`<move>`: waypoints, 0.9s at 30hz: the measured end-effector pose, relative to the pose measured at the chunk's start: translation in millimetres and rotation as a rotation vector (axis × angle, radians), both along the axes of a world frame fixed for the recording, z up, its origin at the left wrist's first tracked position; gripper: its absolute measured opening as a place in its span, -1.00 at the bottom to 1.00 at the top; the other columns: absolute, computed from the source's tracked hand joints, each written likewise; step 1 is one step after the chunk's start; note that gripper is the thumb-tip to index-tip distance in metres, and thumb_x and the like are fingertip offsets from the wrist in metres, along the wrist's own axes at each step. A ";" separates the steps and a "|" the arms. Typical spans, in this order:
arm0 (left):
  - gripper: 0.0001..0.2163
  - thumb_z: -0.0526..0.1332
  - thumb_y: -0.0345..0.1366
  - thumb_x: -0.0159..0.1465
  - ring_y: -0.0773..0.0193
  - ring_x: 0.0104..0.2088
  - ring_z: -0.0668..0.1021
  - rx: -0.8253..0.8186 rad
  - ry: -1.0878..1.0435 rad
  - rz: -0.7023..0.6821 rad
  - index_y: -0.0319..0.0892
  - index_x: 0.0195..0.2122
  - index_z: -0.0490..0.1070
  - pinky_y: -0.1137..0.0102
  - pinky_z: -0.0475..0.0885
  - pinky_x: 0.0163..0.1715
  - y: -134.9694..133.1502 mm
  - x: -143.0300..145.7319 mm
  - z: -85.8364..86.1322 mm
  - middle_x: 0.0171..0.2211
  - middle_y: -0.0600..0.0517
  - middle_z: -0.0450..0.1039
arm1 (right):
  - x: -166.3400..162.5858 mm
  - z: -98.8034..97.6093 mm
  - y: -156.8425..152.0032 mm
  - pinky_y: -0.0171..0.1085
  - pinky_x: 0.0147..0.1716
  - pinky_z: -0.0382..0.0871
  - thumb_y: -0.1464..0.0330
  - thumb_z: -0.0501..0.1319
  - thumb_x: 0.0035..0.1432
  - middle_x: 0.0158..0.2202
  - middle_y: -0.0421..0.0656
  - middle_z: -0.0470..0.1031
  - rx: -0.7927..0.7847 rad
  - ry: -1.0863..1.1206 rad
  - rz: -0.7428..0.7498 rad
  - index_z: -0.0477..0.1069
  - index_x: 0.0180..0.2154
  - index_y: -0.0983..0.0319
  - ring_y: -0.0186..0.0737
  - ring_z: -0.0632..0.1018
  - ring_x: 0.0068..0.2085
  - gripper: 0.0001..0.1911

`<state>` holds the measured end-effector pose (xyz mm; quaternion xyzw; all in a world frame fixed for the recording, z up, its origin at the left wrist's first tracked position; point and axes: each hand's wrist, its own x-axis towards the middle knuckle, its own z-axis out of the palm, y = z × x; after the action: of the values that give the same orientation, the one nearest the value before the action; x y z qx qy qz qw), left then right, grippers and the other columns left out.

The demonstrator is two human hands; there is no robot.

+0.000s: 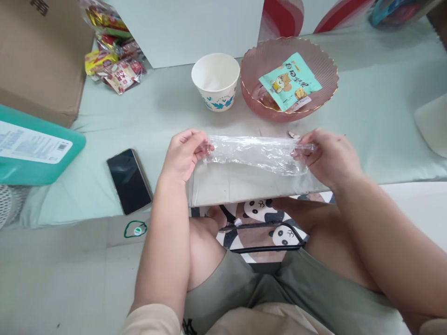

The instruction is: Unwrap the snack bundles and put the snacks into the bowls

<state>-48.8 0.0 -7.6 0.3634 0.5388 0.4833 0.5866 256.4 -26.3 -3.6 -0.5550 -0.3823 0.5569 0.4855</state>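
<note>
A clear plastic bag (254, 153) is stretched sideways above the front edge of the covered table. My left hand (186, 152) pinches one end of it, and my right hand (326, 153) grips the other end. Just beyond the bag stands a white paper cup (215, 83) with blue leaf prints, upright, its inside looking bare. To the cup's right is a pink ribbed bowl (248, 100) with a gold wavy rim. A turquoise snack packet (290, 83) lies in the bowl, partly covering some small items that I cannot make out.
A dark-screened phone (129, 181) lies at the left front edge. Beside it are a green jug (66, 156) and a cardboard box (38, 65). Several wrapped snacks (120, 70) sit at the back left, next to a white panel (195, 28). A white rounded object (435, 123) is at the right.
</note>
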 end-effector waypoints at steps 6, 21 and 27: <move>-0.62 0.37 -0.54 -0.01 0.38 -0.46 0.62 0.056 -0.001 0.081 -0.06 -0.20 0.37 0.51 0.54 -0.44 2.7 1.4 -8.5 -0.46 0.18 0.46 | -2.0 -1.6 -3.5 -0.35 -0.46 0.33 0.39 0.46 -0.20 -0.42 -0.32 0.43 -0.024 -0.196 0.100 0.50 -0.22 0.16 -0.41 0.42 -0.48 -0.60; -0.89 0.21 -0.46 0.15 0.42 -0.56 0.55 -0.095 -0.066 0.058 -0.11 -0.36 0.33 0.59 0.41 -0.57 2.6 2.5 5.3 -0.57 0.14 0.47 | -2.8 -2.3 -4.5 -0.27 -0.36 0.50 0.39 0.38 0.02 -0.51 -0.25 0.48 -0.048 -0.291 0.080 0.45 -0.33 0.18 -0.34 0.51 -0.49 -0.86; -0.77 0.40 -0.28 0.14 0.43 -0.54 0.51 0.007 -0.099 0.090 -0.12 -0.46 0.32 0.52 0.52 -0.44 4.8 -0.7 -4.8 -0.57 0.15 0.35 | -2.0 -2.6 -7.0 -0.18 -0.11 0.53 0.29 0.33 0.09 -0.23 -0.09 0.62 0.052 -0.263 0.114 0.55 -0.46 0.22 -0.19 0.62 -0.18 -0.85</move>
<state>-49.5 4.8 -12.4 0.3166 0.5230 0.5286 0.5890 254.4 -33.2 -6.3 -0.5877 -0.4877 0.4960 0.4132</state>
